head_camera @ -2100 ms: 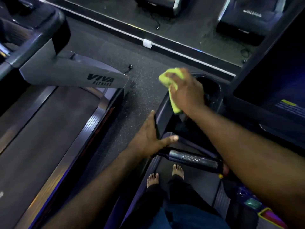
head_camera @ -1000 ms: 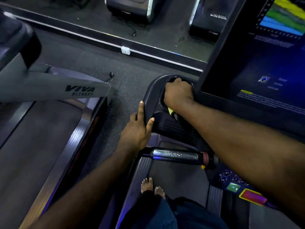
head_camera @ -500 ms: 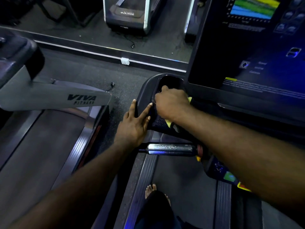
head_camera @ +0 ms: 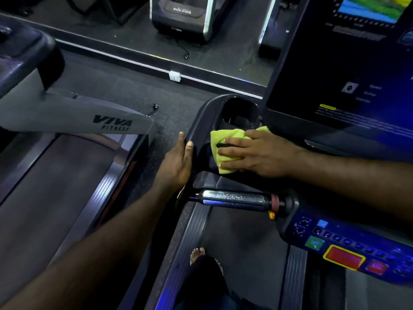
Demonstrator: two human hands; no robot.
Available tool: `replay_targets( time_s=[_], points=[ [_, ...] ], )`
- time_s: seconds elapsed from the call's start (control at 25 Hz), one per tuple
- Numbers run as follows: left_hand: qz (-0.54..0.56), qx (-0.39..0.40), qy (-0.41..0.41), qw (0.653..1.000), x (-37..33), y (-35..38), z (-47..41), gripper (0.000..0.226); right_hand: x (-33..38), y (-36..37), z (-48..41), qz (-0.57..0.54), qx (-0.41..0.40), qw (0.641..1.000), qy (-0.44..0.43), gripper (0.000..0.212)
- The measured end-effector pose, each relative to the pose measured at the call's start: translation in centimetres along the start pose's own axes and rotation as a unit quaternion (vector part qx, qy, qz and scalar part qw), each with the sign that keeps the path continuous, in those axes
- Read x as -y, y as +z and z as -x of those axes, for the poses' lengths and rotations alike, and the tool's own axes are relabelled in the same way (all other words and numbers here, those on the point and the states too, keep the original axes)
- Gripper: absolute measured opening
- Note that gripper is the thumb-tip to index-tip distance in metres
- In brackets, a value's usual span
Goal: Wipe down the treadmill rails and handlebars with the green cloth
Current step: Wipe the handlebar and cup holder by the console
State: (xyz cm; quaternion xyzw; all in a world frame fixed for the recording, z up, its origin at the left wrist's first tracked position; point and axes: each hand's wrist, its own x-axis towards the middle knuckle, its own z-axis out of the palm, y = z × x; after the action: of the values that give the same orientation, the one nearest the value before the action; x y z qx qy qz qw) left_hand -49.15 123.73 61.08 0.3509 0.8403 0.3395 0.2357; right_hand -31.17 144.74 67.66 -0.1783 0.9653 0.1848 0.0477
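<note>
The green cloth (head_camera: 225,137) lies flat on the dark console tray (head_camera: 201,121) of the treadmill, just below the cup holder (head_camera: 240,111). My right hand (head_camera: 252,153) presses it down with straight, spread fingers. Straight fingers of my left hand (head_camera: 176,162) rest against the tray's outer left edge. The chrome handlebar grip (head_camera: 234,198) runs across below both hands, untouched. The left side rail (head_camera: 190,238) of the treadmill deck runs down beneath it.
The big console screen (head_camera: 346,74) rises on the right, with a button panel (head_camera: 344,249) below it. A neighbouring treadmill with a grey "VIVA FITNESS" arm (head_camera: 89,119) stands to the left across a strip of floor. My bare foot (head_camera: 199,253) stands on the belt.
My right hand has come out of the cup holder and now spreads the cloth flat on the tray below it. My left hand stays on the tray's outer edge.
</note>
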Motion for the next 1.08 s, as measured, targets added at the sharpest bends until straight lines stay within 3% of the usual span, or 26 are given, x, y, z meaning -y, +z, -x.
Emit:
replay_targets(
  time_s=[0.2,0.32,0.44,0.6,0.76,0.92,1.0,1.08],
  points=[
    [-0.007,0.005,0.017,1.000,0.1,0.0,-0.5,0.068,1.1,1.6,-7.0,-0.062,-0.017,0.988,-0.143,0.033],
    [-0.015,0.021,0.001,1.000,-0.5,-0.1,-0.3,0.069,2.1,0.9,-9.0,-0.122,0.052,0.975,-0.180,0.014],
    [-0.022,0.024,-0.011,0.999,-0.9,-0.4,0.1,0.070,3.7,-0.1,-9.4,-0.149,0.201,0.963,-0.105,0.018],
    [-0.011,0.018,-0.005,1.000,-0.9,-0.5,0.3,0.071,-0.5,0.4,-3.0,-0.302,0.227,0.926,0.002,0.050],
    [-0.008,0.024,-0.005,1.000,-0.7,-0.3,-0.1,0.072,0.5,1.0,-0.5,-0.300,0.201,0.932,-0.018,0.044],
    [-0.028,0.021,-0.007,0.999,-0.8,-0.2,0.0,0.071,2.5,1.1,-7.0,-0.304,0.082,0.949,0.006,0.033],
    [-0.035,0.021,-0.005,0.999,-1.0,-0.3,0.2,0.071,2.7,0.7,-8.0,-0.296,0.036,0.953,0.048,0.031],
    [-0.036,0.021,0.002,0.999,-1.3,-0.4,0.6,0.071,3.0,0.6,-5.5,-0.330,0.039,0.935,0.126,0.042]
  ],
)
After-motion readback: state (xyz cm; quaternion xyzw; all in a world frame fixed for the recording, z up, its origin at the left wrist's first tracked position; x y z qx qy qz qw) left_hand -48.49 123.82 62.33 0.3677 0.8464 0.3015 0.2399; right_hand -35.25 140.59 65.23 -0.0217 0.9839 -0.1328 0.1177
